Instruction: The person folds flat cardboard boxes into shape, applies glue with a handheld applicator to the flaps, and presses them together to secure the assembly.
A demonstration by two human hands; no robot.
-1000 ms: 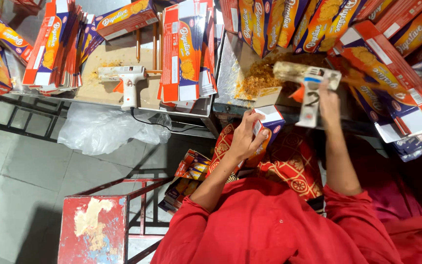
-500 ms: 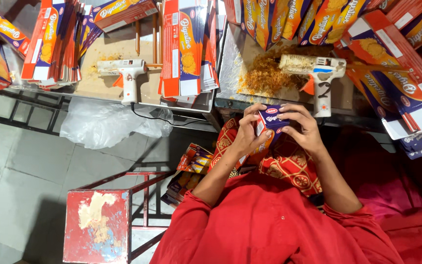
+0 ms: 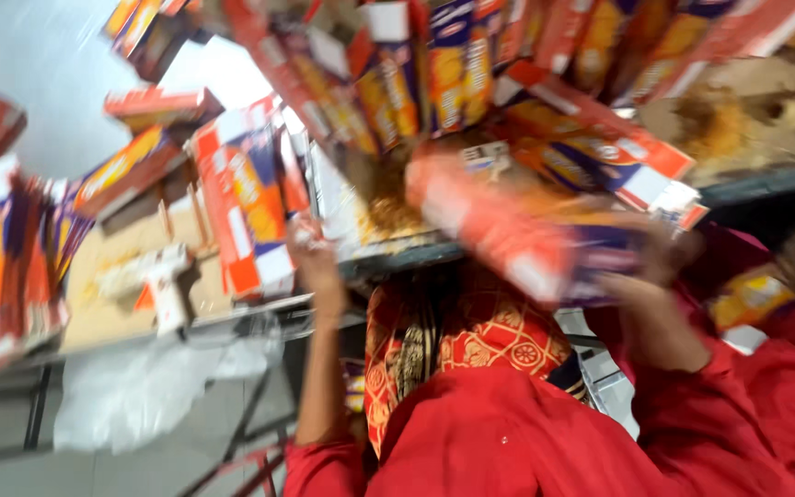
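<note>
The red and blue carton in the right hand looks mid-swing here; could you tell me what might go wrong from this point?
1. The right hand grips the red and blue carton only at one end, and the carton is blurred and tilted, so it might slip free.
2. The carton passes close under the leaning boxes at the table edge and could knock them off.
3. The left hand reaches up beside the upright cartons, which might topple if bumped.
</note>
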